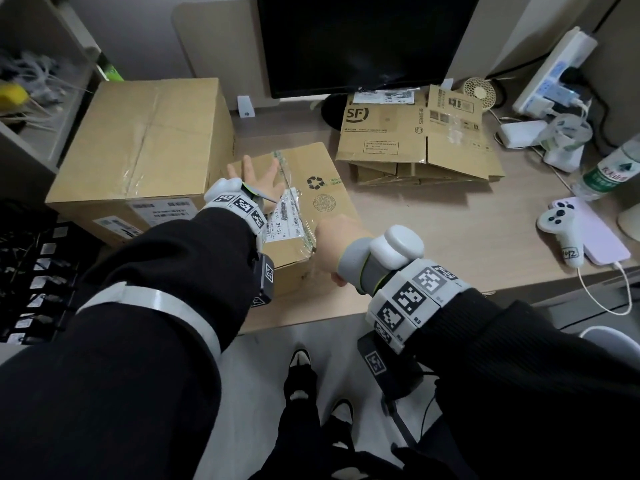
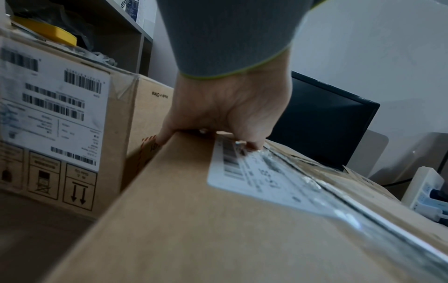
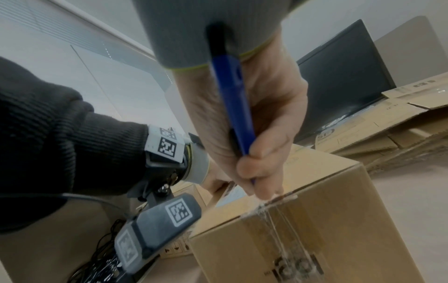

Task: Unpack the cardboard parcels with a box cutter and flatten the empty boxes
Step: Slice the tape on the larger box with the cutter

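Right hand (image 3: 244, 122) clamps blue box cutter (image 3: 232, 99), fingers curled round handle; tip at taped top edge of small parcel (image 1: 311, 199), near corner at 6 o'clock. Left hand (image 1: 258, 178) lies flat on same parcel top toward 10 o'clock, fingers spread and straight.

Count on desk (image 1: 433, 237): two closed parcels, one flattened pile. Small parcel: brown, clear tape along seam, white shipping label (image 1: 285, 216) reading "15-EE", recycling mark. Large parcel (image 1: 145, 143) at 9 o'clock, just beside, taped, barcode labels. Flattened boxes (image 1: 415, 140) at 2 o'clock, printed "SF".
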`<move>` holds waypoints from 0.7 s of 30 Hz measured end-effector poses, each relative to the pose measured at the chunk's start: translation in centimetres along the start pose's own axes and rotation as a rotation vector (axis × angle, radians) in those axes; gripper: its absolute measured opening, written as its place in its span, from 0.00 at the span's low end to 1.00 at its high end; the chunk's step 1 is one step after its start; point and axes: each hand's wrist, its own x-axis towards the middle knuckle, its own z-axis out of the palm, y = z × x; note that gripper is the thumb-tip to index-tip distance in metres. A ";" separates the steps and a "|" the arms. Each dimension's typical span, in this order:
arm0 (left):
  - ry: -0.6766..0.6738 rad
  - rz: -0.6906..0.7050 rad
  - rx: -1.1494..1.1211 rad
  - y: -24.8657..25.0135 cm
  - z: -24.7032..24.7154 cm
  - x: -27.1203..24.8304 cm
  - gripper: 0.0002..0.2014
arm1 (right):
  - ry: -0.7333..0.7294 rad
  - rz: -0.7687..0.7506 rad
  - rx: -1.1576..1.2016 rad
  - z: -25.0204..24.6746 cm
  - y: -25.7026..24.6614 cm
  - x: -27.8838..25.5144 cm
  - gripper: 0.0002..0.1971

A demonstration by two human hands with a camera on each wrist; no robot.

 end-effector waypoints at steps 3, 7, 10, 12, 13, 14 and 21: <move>0.010 -0.022 -0.029 0.3 0.0 -0.3 0.28 | -0.044 -0.007 0.007 -0.2 0.7 0.6 0.18; 0.007 -0.026 -0.054 0.6 -0.1 -0.4 0.28 | 0.172 0.055 0.093 -1.2 2.4 1.8 0.20; -0.018 -0.042 -0.098 0.8 -0.7 -0.3 0.28 | 0.272 0.095 0.245 -1.7 3.3 3.3 0.18; -0.005 -0.043 -0.137 1.2 -1.3 -0.3 0.28 | 0.292 0.124 0.321 -1.7 3.4 4.5 0.16; 0.009 -0.037 -0.162 1.3 -1.5 -0.1 0.29 | 0.310 0.140 0.347 -1.9 3.3 5.2 0.14; 0.015 -0.028 -0.196 1.3 -1.8 0.3 0.31 | 0.322 0.152 0.371 -2.1 3.1 5.9 0.13; 0.022 0.002 -0.239 0.9 -3.0 2.9 0.44 | 0.303 0.131 0.435 -2.6 2.8 10.6 0.12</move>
